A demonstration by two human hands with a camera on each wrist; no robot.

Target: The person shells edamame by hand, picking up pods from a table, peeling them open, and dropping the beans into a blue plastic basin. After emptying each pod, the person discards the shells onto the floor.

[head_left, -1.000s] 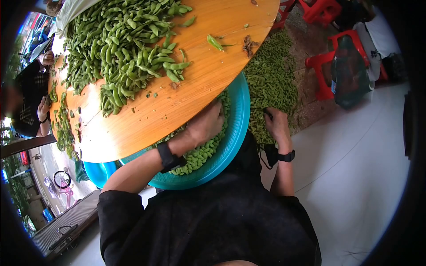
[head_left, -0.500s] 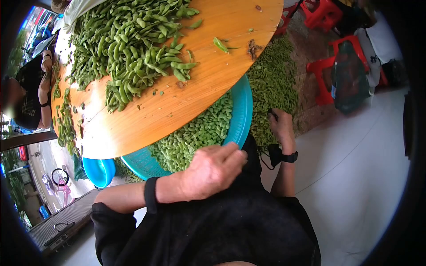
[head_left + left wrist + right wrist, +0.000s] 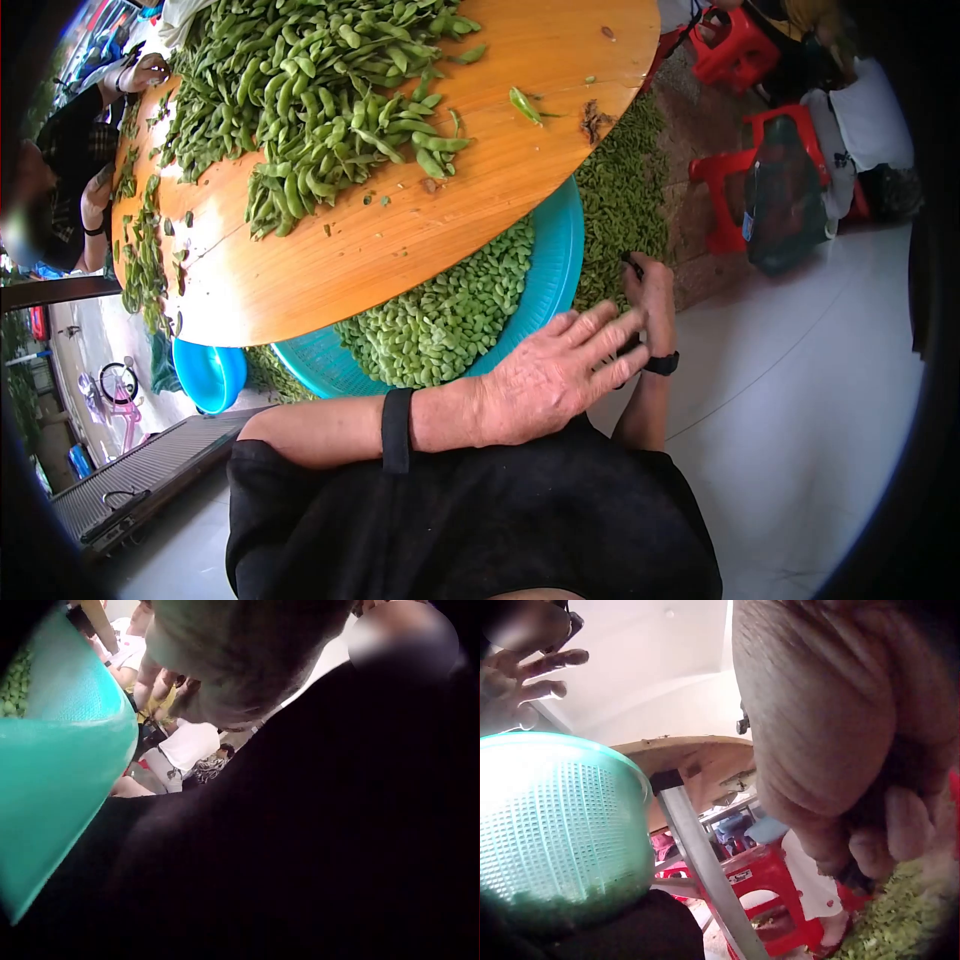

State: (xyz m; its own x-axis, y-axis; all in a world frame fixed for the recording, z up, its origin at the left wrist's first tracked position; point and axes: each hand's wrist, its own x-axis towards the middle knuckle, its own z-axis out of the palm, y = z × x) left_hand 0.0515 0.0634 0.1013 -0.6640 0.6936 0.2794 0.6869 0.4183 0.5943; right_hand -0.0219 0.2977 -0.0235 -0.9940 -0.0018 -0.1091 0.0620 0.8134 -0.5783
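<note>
My left hand (image 3: 545, 380) is stretched across in front of my body with its fingers spread, holding nothing visible. Its fingertips overlap my right wrist in the head view. Under the table edge, a turquoise plastic basket (image 3: 560, 245) holds many shelled green beans (image 3: 440, 330). My right hand (image 3: 652, 300) hangs low beyond the basket, its fingers curled round a small black object (image 3: 632, 265); most of that object is hidden in the grip. In the right wrist view the curled fingers (image 3: 874, 851) show over a green pile.
A heap of green soybean pods (image 3: 330, 90) covers part of the round wooden table (image 3: 560, 130). More green pods or shells (image 3: 625, 190) spread over the floor. Red stools (image 3: 720, 190) and a dark green bag (image 3: 785, 205) stand right. A blue basin (image 3: 210, 375) sits left; another person (image 3: 75, 190) works across the table.
My left hand came out of the basket, passed over its near rim and moved right toward my right wrist, its fingers opening out. My right hand keeps its grip and has shifted slightly right.
</note>
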